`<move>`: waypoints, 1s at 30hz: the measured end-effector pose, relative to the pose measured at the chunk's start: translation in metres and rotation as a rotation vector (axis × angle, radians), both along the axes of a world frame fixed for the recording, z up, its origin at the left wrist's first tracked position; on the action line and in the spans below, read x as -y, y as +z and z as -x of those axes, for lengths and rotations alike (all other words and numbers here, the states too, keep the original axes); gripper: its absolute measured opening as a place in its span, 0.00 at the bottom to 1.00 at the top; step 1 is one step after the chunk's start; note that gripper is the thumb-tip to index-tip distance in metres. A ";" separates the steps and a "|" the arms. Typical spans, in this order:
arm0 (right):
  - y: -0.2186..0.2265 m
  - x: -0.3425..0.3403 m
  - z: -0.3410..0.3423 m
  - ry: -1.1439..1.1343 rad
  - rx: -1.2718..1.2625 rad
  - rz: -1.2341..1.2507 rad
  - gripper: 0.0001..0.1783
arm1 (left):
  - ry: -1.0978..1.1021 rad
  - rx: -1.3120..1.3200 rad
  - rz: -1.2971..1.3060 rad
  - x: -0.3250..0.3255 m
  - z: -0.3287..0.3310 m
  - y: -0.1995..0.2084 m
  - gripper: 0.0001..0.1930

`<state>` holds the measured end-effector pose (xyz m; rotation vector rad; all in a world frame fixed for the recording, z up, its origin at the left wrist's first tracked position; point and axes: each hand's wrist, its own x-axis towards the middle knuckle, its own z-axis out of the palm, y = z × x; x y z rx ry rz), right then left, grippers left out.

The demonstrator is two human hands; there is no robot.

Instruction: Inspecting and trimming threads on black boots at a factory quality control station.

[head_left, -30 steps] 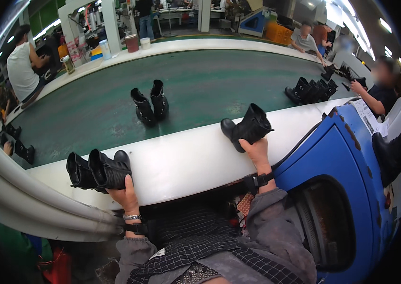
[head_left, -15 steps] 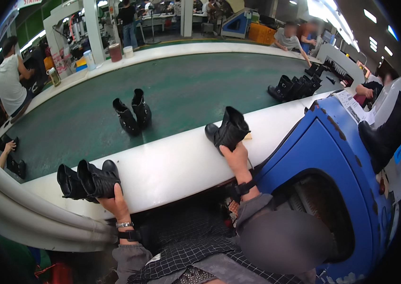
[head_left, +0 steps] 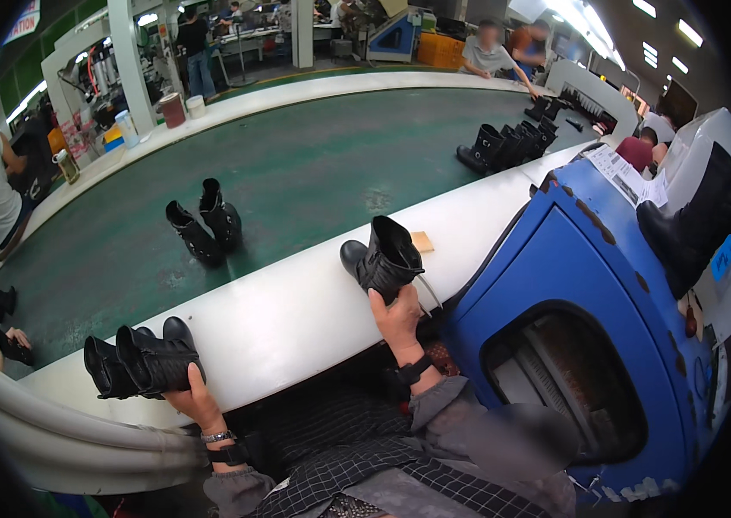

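My left hand [head_left: 195, 401] is closed on the back of a black quilted ankle boot [head_left: 157, 360] at the left of the white ledge [head_left: 270, 332]. Right beside that one, on its left, stands a second black boot [head_left: 104, 369]. Over the ledge's middle, my right hand [head_left: 398, 321] grips another black boot [head_left: 383, 261] low at its heel, its open top tilted toward me. I cannot tell whether its sole touches the ledge. A small yellowish block [head_left: 422, 242] lies just beyond this boot.
A pair of buckled boots [head_left: 204, 226] stands on the green conveyor [head_left: 296, 164]; several more boots [head_left: 508, 145] line its far right. A blue machine [head_left: 504, 268] flanks me on the right, with a tall black boot [head_left: 685, 224] on top. Thick pale pipes [head_left: 81, 440] curve at left. A co-worker's hand [head_left: 16, 337] touches a boot.
My view has shifted, so most things sit further left in it. The right-hand boot has come slightly nearer, uncovering more of the yellowish block. Both hands keep their holds.
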<state>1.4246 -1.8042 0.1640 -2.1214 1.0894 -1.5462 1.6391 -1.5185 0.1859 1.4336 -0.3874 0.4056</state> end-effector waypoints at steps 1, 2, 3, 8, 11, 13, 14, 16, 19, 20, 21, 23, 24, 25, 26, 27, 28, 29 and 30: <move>-0.001 0.000 -0.001 -0.005 -0.009 0.003 0.26 | 0.012 0.010 0.004 0.000 0.001 0.002 0.28; -0.002 -0.001 -0.002 -0.005 -0.017 0.004 0.26 | 0.029 0.021 0.007 0.001 0.001 0.004 0.26; -0.002 -0.004 -0.005 0.026 -0.011 -0.035 0.27 | 0.052 0.015 -0.003 -0.002 0.002 0.005 0.26; -0.010 0.002 -0.003 0.080 0.032 -0.096 0.25 | -0.018 0.021 0.032 -0.002 -0.002 0.004 0.14; -0.001 0.002 0.000 0.131 0.123 -0.139 0.24 | 0.079 0.006 0.025 0.006 -0.005 0.003 0.12; 0.003 0.000 0.002 0.146 0.137 -0.169 0.24 | 0.044 0.012 -0.090 0.005 -0.004 0.009 0.12; 0.008 -0.003 -0.001 0.175 0.164 -0.168 0.24 | 0.076 -0.021 -0.157 -0.003 -0.005 0.006 0.17; 0.006 0.000 0.000 0.133 0.120 -0.129 0.24 | 0.033 -0.069 -0.093 -0.001 -0.005 0.005 0.17; 0.003 -0.001 -0.002 0.099 0.109 -0.117 0.23 | -0.006 -0.070 0.042 0.000 0.003 0.016 0.17; 0.003 -0.001 -0.004 0.121 0.132 -0.115 0.23 | -0.019 -0.061 0.039 0.004 0.008 0.022 0.17; 0.003 -0.002 -0.004 0.137 0.152 -0.114 0.24 | -0.099 -0.134 0.133 0.007 0.016 0.028 0.17; 0.005 -0.004 -0.003 0.092 0.126 -0.109 0.24 | -0.253 -0.256 0.308 0.015 0.033 0.045 0.19; 0.004 -0.003 -0.005 0.074 0.096 -0.102 0.24 | -0.269 -0.257 0.305 0.019 0.038 0.051 0.19; 0.004 -0.003 -0.005 0.094 0.108 -0.105 0.24 | -0.363 -0.343 0.425 0.022 0.042 0.055 0.20; 0.004 -0.004 -0.005 0.080 0.110 -0.105 0.24 | -0.455 -0.430 0.543 0.026 0.045 0.059 0.21; 0.004 -0.003 -0.005 0.085 0.109 -0.089 0.24 | -0.509 -0.486 0.595 0.029 0.047 0.062 0.21; 0.003 -0.002 -0.004 0.091 0.108 -0.074 0.24 | -0.522 -0.488 0.592 0.033 0.050 0.065 0.21; 0.001 -0.001 -0.003 0.083 0.102 -0.075 0.24 | -0.562 -0.521 0.617 0.035 0.054 0.068 0.21; 0.001 -0.002 -0.002 0.077 0.107 -0.079 0.24 | -0.596 -0.552 0.639 0.035 0.056 0.072 0.21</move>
